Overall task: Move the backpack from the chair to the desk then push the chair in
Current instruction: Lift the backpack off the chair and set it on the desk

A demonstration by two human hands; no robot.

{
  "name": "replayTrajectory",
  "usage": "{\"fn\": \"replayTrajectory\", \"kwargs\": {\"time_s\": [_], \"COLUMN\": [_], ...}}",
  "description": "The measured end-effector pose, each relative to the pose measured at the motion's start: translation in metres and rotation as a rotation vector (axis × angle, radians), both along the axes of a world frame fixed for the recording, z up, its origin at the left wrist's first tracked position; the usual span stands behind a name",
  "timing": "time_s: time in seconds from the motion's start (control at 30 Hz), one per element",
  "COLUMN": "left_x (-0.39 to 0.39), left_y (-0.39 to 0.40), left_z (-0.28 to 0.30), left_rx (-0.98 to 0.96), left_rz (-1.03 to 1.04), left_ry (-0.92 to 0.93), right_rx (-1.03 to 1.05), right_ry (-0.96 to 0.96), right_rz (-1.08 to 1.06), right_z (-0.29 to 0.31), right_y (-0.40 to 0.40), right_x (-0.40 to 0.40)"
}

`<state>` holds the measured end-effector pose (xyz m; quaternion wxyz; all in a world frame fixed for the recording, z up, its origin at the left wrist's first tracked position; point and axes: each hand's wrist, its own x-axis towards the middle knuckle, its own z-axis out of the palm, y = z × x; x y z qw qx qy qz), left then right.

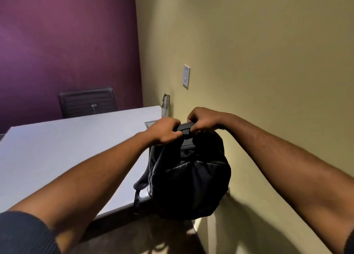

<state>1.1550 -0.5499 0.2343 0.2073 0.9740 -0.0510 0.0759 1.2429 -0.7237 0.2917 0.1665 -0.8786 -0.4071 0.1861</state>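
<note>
A black backpack (pixel 188 179) hangs in the air at the near right corner of the white desk (pixel 67 152), close to the yellow wall. My left hand (pixel 165 132) and my right hand (pixel 204 119) are both closed around its top handle. The bag's lower part overlaps the desk's near edge, and a shoulder strap dangles on its left side. Whether the bag touches the desktop cannot be told. The chair it came from is out of view.
A black mesh chair (pixel 88 101) stands at the desk's far side against the purple wall. A metal bottle (pixel 166 106) stands at the far right corner by the yellow wall, below a wall plate (pixel 186 76). A small inset panel (pixel 151 123) sits in the desktop.
</note>
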Motion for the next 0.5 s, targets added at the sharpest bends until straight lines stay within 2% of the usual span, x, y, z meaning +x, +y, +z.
{"fn": "replayTrajectory", "kwargs": {"time_s": [0.2,0.37,0.5], "left_x": [0.077,0.133,0.179], "left_y": [0.053,0.101,0.139], "left_z": [0.031,0.039,0.033], "left_rx": [0.026,0.044,0.051], "left_rz": [-0.100,-0.244,-0.331], "left_ry": [-0.013,0.022,0.099], "right_rx": [0.129,0.263,0.325], "right_ry": [0.077,0.148,0.284], "right_rz": [-0.055,-0.145,-0.174], "right_z": [0.017,0.003,-0.012], "right_y": [0.043,0.087,0.119], "right_x": [0.062,0.106,0.137]}}
